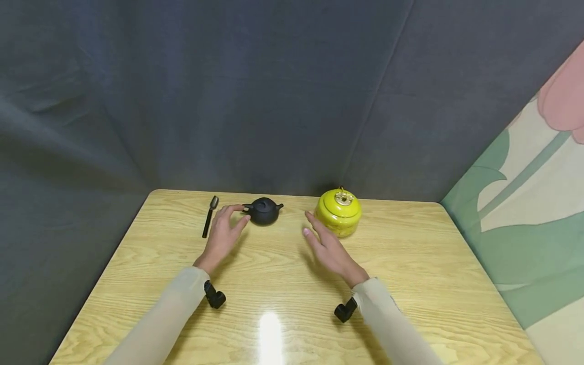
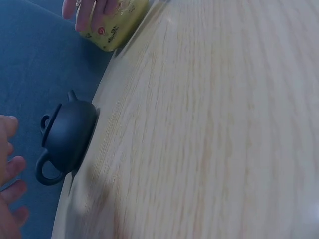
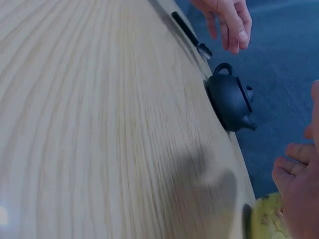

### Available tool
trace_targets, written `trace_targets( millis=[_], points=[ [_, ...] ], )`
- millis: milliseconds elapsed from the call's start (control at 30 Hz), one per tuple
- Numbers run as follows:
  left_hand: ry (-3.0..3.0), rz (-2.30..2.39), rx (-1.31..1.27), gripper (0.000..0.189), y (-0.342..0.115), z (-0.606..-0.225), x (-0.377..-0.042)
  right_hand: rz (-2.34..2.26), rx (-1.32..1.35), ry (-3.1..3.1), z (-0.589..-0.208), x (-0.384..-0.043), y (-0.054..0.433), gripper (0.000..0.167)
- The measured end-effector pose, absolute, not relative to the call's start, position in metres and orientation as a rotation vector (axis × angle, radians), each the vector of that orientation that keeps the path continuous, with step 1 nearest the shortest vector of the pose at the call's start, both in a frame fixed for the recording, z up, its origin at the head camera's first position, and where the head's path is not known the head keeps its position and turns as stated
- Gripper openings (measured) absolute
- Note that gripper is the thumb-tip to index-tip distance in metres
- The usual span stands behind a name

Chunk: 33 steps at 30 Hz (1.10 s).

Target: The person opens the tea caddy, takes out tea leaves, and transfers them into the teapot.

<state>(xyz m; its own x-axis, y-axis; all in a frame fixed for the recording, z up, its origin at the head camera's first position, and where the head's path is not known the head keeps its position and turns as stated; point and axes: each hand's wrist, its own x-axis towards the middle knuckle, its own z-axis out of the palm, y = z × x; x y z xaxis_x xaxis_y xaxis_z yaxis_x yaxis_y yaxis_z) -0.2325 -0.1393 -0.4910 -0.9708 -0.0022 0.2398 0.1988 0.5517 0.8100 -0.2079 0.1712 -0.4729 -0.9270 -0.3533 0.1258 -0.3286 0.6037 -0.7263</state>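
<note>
A black teapot [image 1: 263, 211] stands on the table with its loop handle to the left and its spout to the right. My left hand [image 1: 222, 238] is held beside the handle, fingers loosely bent and thumb apart; in the left wrist view a gap shows between the fingers [image 2: 14, 169] and the teapot [image 2: 70, 137]. Right of the teapot is a lidded yellow jar [image 1: 338, 213] with a gold ornament on top. My right hand [image 1: 329, 248] hovers at the jar's near left side, fingers extended, holding nothing. Whether it touches the jar cannot be told.
A spoon [image 1: 210, 217] with a black handle and a shiny head lies left of the teapot. Grey-blue cloth [image 1: 274, 101] hangs behind the wooden table's [image 1: 283, 284] back edge. A flower-patterned panel [image 1: 524, 243] stands on the right.
</note>
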Motion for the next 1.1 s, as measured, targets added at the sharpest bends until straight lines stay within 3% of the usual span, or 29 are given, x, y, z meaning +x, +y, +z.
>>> trace_targets(
  millis=[800, 1100],
  points=[
    [-2.517, -1.325, -0.092, 0.037, -0.12, -0.5, -0.248, -2.038, -0.212, 2.371, -0.499, -0.242, 0.099, 0.058],
    [-2.57, -1.329, -0.115, 0.047, -0.11, -0.5, -0.255, -2.092, -0.077, 2.344, -0.506, -0.246, 0.084, 0.057]
  ],
)
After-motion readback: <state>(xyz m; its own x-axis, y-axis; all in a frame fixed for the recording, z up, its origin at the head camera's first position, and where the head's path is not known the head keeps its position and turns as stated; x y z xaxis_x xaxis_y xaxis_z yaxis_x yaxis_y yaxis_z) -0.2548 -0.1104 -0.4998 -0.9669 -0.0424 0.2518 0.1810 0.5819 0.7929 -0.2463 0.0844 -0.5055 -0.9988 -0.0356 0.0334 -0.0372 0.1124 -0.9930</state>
